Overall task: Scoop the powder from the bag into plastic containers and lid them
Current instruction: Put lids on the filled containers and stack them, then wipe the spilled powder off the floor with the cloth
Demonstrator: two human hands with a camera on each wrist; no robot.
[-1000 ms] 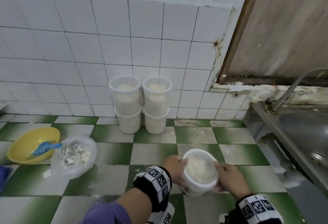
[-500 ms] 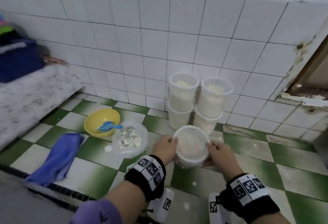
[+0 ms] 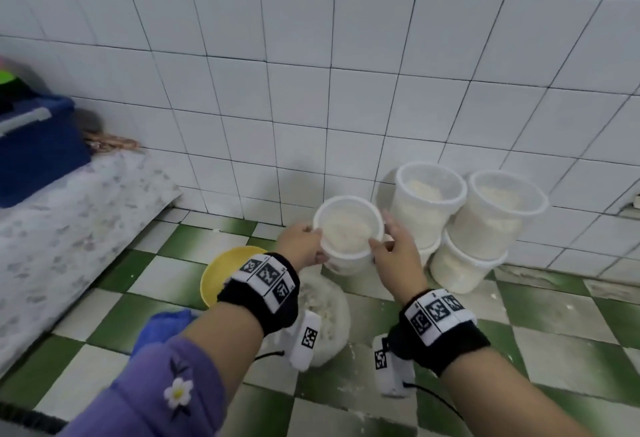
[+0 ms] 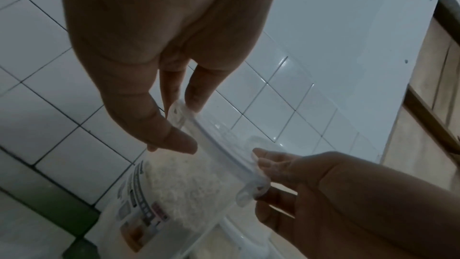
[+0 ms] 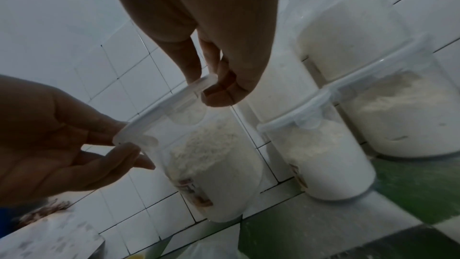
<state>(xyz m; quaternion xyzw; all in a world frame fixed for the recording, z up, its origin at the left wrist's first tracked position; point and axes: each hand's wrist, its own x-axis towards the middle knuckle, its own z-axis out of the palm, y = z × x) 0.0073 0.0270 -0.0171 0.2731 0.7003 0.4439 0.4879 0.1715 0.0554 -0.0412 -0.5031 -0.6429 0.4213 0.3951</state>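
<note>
I have both hands pinching the lidded container [image 3: 348, 234] by its rim tabs, left hand [image 3: 302, 243] and right hand [image 3: 398, 250] on opposite sides, keeping it level above the floor, just beside the stacked containers [image 3: 464, 218], presumably to join them. It is translucent, roughly half full of white powder.

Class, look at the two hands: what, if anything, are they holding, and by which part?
Both the left hand and right hand hold one lidded container of powder, pinching its lid rim on opposite sides.

A green-and-white checkered floor [image 3: 540, 326] is shown; two stacks of filled containers [image 3: 464, 263] stand at 2 o'clock, a yellow bowl [image 3: 221, 270], powder bag [image 3: 332, 312] and blue cloth [image 3: 162, 326] at 7 o'clock.
</note>
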